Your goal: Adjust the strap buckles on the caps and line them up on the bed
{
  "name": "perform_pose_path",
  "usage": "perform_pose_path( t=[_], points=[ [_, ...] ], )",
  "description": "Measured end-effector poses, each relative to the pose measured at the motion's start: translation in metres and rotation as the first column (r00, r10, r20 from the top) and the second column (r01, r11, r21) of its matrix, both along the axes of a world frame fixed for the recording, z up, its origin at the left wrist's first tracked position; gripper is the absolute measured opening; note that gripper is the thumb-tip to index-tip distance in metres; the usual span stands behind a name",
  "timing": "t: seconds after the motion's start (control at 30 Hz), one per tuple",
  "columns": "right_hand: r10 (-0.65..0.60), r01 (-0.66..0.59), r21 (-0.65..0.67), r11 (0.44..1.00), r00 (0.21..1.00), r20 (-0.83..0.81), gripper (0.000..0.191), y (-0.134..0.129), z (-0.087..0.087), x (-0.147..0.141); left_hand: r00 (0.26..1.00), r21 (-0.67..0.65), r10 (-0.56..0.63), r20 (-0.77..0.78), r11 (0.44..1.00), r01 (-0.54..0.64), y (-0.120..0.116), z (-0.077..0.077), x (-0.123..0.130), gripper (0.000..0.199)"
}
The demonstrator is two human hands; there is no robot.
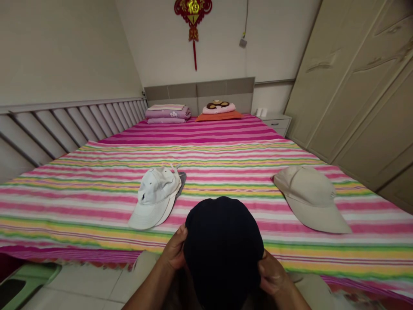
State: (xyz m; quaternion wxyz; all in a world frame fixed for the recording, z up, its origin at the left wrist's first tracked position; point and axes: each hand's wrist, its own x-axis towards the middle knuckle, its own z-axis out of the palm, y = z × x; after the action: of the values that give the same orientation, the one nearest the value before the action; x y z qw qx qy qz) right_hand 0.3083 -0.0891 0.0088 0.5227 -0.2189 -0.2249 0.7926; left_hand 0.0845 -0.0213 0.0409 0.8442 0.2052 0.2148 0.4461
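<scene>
A dark navy cap is held up close in front of me, over the near edge of the bed. My left hand grips its left side and my right hand grips its right side; the fingers are partly hidden behind the fabric. White caps lie stacked to the left on the striped sheet, the top white cap with a small dark logo and its brim toward me. On the right a beige cap rests with its brim pointing to the near right.
The bed has a striped sheet and a railing along the left. Folded purple bedding and a pillow stack sit by the headboard. A nightstand, a wardrobe and a green stool surround it.
</scene>
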Motion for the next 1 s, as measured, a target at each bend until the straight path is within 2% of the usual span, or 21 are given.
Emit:
perform_pose_path(
  t=[0.17, 0.27, 0.4, 0.53, 0.63, 0.7, 0.83, 1.0],
  points=[
    [-0.032, 0.032, 0.003, 0.999, 0.999, -0.011, 0.035, -0.001, -0.009, -0.001, 0.987, -0.044, -0.123, 0.104, 0.991, 0.128, 0.008, -0.020, -0.016, 0.025],
    [-0.058, 0.059, 0.010, 0.998, 0.998, -0.013, 0.033, 0.000, -0.006, -0.001, 0.971, -0.020, -0.161, 0.176, 0.986, 0.167, 0.011, -0.023, -0.020, 0.023],
    [-0.053, 0.053, 0.018, 0.998, 0.998, -0.016, 0.042, 0.004, 0.016, -0.001, 0.963, 0.038, -0.205, 0.175, 0.979, 0.201, 0.016, -0.014, -0.021, 0.024],
    [-0.053, 0.055, 0.065, 0.996, 0.998, -0.035, 0.035, 0.009, 0.039, 0.001, 0.984, 0.120, -0.132, 0.117, 0.986, 0.118, 0.020, -0.003, -0.019, 0.019],
    [-0.065, 0.067, 0.085, 0.994, 0.997, -0.031, 0.033, 0.012, 0.047, 0.002, 0.990, 0.174, -0.094, 0.101, 0.982, 0.076, 0.022, 0.005, -0.016, 0.022],
    [-0.063, 0.066, 0.088, 0.994, 0.997, -0.032, 0.038, 0.013, 0.048, 0.003, 0.987, 0.214, -0.125, 0.102, 0.972, 0.101, 0.022, 0.010, -0.013, 0.025],
    [-0.058, 0.064, 0.063, 0.996, 0.994, -0.096, 0.035, 0.011, 0.040, 0.008, 0.967, 0.258, -0.225, 0.120, 0.948, 0.188, 0.021, 0.017, -0.010, 0.025],
    [-0.097, 0.100, 0.028, 0.995, 0.993, -0.073, 0.033, 0.005, 0.010, 0.020, 0.967, 0.232, -0.236, 0.090, 0.950, 0.210, 0.019, 0.021, -0.009, 0.022]
  ],
)
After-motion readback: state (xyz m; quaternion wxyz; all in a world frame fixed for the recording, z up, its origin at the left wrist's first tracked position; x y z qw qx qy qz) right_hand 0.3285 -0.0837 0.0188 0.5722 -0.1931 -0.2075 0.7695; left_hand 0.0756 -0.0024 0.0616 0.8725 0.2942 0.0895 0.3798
